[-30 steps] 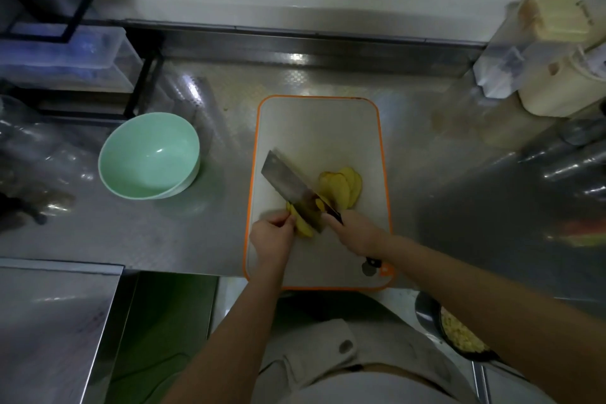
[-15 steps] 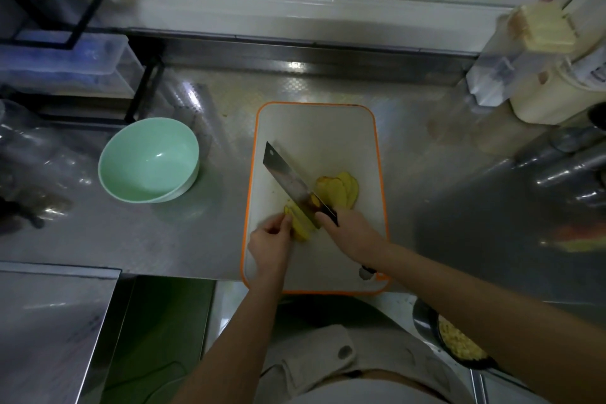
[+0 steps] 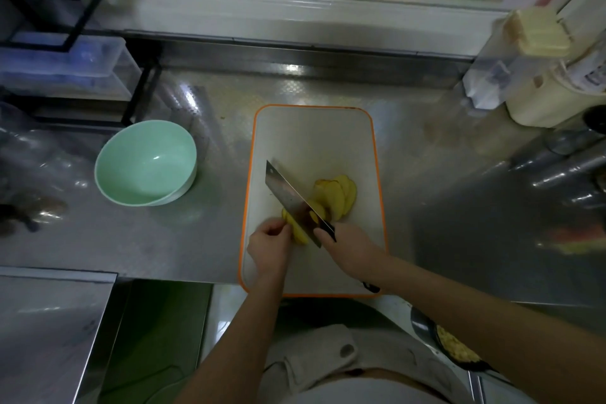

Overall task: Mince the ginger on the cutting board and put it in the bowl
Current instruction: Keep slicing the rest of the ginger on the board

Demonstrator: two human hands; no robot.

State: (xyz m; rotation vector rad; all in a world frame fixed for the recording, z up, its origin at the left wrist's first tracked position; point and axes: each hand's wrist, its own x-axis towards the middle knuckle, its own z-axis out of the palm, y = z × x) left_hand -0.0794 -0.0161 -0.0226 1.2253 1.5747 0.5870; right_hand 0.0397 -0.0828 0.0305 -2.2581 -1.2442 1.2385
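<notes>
We take the board (image 3: 314, 141) as our landmark: it lies on the steel counter (image 3: 213, 239), its near edge over the counter's front edge. The ginger (image 3: 337, 197) sits on the board's near half, right of centre, as a fan of overlapping yellow slices, with an uncut piece (image 3: 296, 233) just to their left. Our left hand (image 3: 269, 246) is curled closed, fingertips pinching that piece and holding it down on the board. Our right hand (image 3: 352, 248) is wrapped tight around the handle of the cleaver (image 3: 290, 197), whose blade runs diagonally from the hand toward the board's left edge and stands between the piece and the slices. The bowl (image 3: 146, 162) stands on the counter well to the left of the board, and we see nothing in it. We judge the task to be in its early part: slicing is under way and several slices are cut, but nothing is minced yet. Left to do, as we read it, are finishing the slices, cutting them fine, and carrying the mince to the bowl.
</notes>
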